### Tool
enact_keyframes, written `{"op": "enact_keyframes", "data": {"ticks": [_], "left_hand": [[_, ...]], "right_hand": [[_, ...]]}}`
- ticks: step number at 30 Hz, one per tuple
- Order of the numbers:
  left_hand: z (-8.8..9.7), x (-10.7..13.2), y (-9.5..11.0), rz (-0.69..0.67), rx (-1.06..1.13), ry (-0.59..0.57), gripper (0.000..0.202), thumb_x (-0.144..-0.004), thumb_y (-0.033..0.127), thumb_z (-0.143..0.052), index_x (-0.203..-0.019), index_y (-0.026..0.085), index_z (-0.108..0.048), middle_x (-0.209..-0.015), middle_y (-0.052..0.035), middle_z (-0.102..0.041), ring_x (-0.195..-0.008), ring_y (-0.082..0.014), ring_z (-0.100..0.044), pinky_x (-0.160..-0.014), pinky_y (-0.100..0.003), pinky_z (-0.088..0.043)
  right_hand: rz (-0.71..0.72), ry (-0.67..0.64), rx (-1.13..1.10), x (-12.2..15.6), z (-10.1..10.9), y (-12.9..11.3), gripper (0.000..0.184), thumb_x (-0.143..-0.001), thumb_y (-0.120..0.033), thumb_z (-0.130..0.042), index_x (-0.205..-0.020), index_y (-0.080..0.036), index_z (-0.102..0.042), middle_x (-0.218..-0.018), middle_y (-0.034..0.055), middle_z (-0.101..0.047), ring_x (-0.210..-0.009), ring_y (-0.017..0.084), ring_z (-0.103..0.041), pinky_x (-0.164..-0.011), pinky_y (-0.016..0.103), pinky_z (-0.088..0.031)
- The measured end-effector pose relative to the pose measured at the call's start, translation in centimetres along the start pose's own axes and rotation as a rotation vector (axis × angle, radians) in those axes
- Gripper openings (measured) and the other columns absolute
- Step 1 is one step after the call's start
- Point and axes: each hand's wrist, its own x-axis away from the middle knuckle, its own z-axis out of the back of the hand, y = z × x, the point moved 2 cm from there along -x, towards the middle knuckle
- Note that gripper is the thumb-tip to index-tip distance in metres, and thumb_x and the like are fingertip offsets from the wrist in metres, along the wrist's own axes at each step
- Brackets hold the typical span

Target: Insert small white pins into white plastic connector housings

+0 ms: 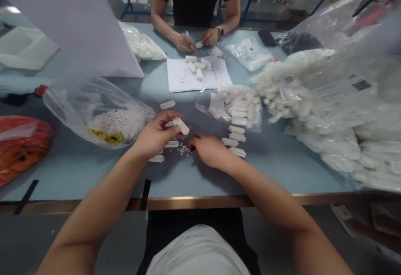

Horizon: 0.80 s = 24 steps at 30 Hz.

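Observation:
My left hand (pixel 159 135) is closed around a white plastic piece (pixel 181 126), a narrow block held at a slant above the table. To its right, my right hand (pixel 208 150) is low over the tabletop with fingers pinched together. Something small and dark shows at those fingertips, too small to name. Beside them lies a scatter of tiny white pins (pixel 182 149). White blocks of the same kind lie under my left hand, one of them a ridged block (pixel 156 158). Another white block (pixel 167 104) rests just beyond that hand. Several white blocks (pixel 237 137) are lined up right of my right hand.
An open clear bag (pixel 103 120) of tiny white parts lies left, near a red bag (pixel 23 150). A bag of white blocks (pixel 239 106) and large filled bags (pixel 332 99) occupy the right. Across the table, a co-worker's hands (pixel 197 41) handle white pieces behind paper sheets (pixel 181 84).

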Motion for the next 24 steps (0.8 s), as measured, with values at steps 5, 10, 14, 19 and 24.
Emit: {"op": "enact_keyframes", "data": {"ticks": [5,10,14,19,24], "left_hand": [[0.2,0.0,-0.2,0.046,-0.049,-0.007,0.035,-0.075,0.036,-0.073,-0.103,0.025,-0.055,-0.095,0.0013,-0.068,-0.096,-0.0217,-0.071,-0.089,-0.042,-0.059],[0.2,0.1,-0.3,0.055,-0.042,0.003,0.040,-0.074,0.036,-0.076,-0.107,0.022,-0.057,-0.092,0.0003,-0.069,-0.091,-0.0219,-0.071,-0.085,-0.040,-0.059],[0.2,0.1,-0.1,-0.008,-0.198,0.014,0.049,-0.073,0.038,-0.077,-0.114,0.020,-0.058,-0.092,-0.0014,-0.070,-0.083,-0.0183,-0.069,-0.079,-0.033,-0.056],[0.1,0.3,0.8,-0.139,-0.561,0.082,0.033,-0.074,0.036,-0.073,-0.101,0.019,-0.065,-0.095,-0.0015,-0.069,-0.084,-0.0161,-0.063,-0.076,-0.028,-0.051],[-0.5,0.8,1.2,-0.249,-0.871,0.085,0.024,-0.079,0.030,-0.066,-0.101,0.021,-0.069,-0.096,-0.0002,-0.069,-0.085,-0.0152,-0.062,-0.080,-0.027,-0.049]], "right_hand": [[-0.003,-0.028,0.040,-0.1,-0.3,-0.4,0.020,-0.094,-0.014,-0.045,-0.102,-0.015,-0.064,-0.103,0.0122,-0.068,-0.091,0.024,-0.064,-0.075,0.033,-0.043],[0.006,0.006,0.020,0.5,-0.3,0.2,0.015,-0.090,-0.023,-0.057,-0.101,-0.015,-0.064,-0.103,0.0112,-0.066,-0.092,0.024,-0.061,-0.077,0.032,-0.043],[0.008,0.059,-0.020,0.7,-0.6,0.3,0.016,-0.094,-0.026,-0.055,-0.105,-0.018,-0.063,-0.106,0.0090,-0.065,-0.091,0.021,-0.060,-0.077,0.030,-0.043],[0.027,0.025,0.033,0.3,-1.1,-0.6,0.021,-0.096,-0.015,-0.043,-0.102,-0.016,-0.063,-0.104,0.0114,-0.066,-0.094,0.022,-0.060,-0.081,0.032,-0.043],[0.028,0.015,0.093,0.6,-1.2,-0.8,0.024,-0.097,-0.013,-0.038,-0.104,-0.011,-0.061,-0.103,0.0147,-0.064,-0.093,0.024,-0.059,-0.081,0.035,-0.043]]}}
